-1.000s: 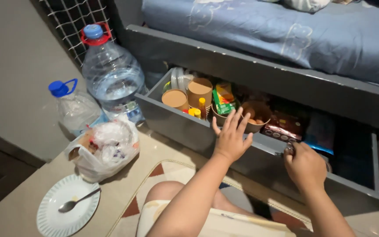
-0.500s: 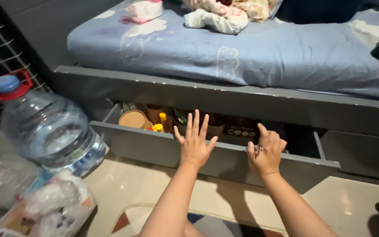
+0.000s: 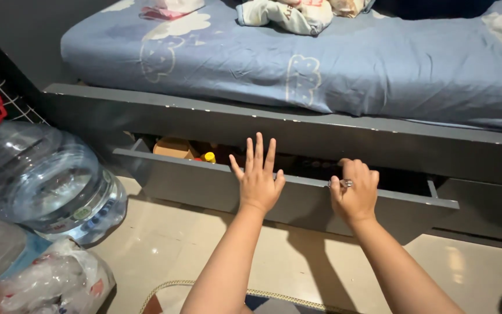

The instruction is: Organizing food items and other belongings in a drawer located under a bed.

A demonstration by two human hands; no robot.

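The grey drawer stands slightly open under the bed. The left hand lies flat on the drawer front, fingers spread wide. The right hand curls its fingers over the drawer's top edge, gripping it. Inside the drawer, towards its left end, a brown round lid and a yellow cap show. Left of the drawer stands a large clear water bottle bearing a small green and blue label.

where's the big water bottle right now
In the head view the big water bottle stands on the floor at far left, beside the drawer under the bed, a plastic bag just below it.
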